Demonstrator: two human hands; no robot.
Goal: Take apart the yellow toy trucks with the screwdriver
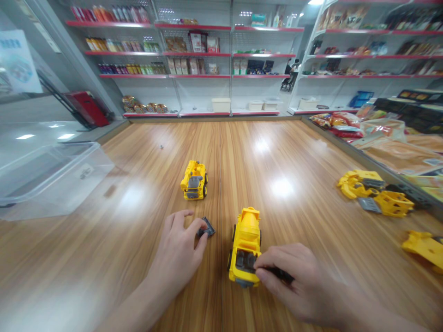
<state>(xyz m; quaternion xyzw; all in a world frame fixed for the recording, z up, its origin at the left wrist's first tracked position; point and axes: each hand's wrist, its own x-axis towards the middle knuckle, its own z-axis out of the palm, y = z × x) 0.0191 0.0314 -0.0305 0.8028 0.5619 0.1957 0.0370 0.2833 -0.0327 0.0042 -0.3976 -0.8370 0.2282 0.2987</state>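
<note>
A yellow toy mixer truck (249, 226) stands on the wooden table, its cab nearest me and uncovered, showing dark seats. My right hand (299, 279) is closed at the cab's right side, fingertips touching it. A slim black object (282, 275) shows under those fingers; its kind is mostly hidden. Left of the truck, my left hand (180, 242) has thumb and index finger closed at a small dark grey toy part (208, 227), its other fingers curled loosely. Farther back stands a second yellow toy truck (194, 180) with a grey front.
At right lie yellow toy vehicle pieces (394, 203) and another yellow part (424, 249). A clear plastic bin (69, 184) stands at left. Bagged goods (346, 123) lie beyond the table's right rim, and stocked shelves (197, 76) line the back.
</note>
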